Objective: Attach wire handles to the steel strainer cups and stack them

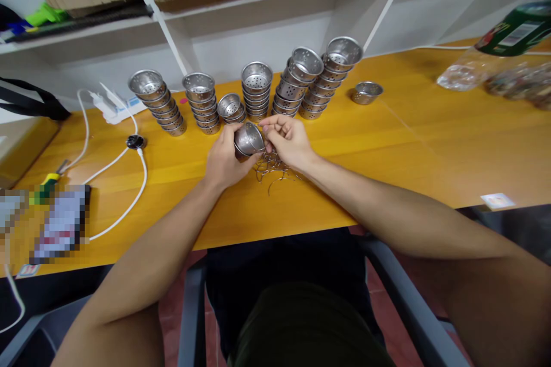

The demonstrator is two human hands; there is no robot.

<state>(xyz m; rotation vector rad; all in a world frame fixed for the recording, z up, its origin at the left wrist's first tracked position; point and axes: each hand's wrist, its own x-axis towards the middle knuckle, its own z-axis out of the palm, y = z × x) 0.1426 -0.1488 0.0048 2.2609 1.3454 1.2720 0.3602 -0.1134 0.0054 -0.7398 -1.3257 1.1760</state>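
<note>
My left hand (226, 156) is closed around a small metal cup (248, 139), tilted with its mouth toward the right. Close by its rim, my right hand (287, 139) has its fingertips pinched together; whatever they grip is too small to make out. Below the right hand lies a loose heap of thin bent wires (272, 167) on the table. Behind both hands stand stacks of perforated metal cups, among them a left stack (157, 102), a short stack (231, 106), a middle stack (257, 89) and a tall right stack (329, 77).
A single metal cup (366, 92) sits apart on the orange table (413, 155). At left are a power strip (120, 110), a white cable (144, 183) and a screwdriver (49, 183). A plastic bottle (495, 46) lies at right. White shelving (258, 34) stands behind.
</note>
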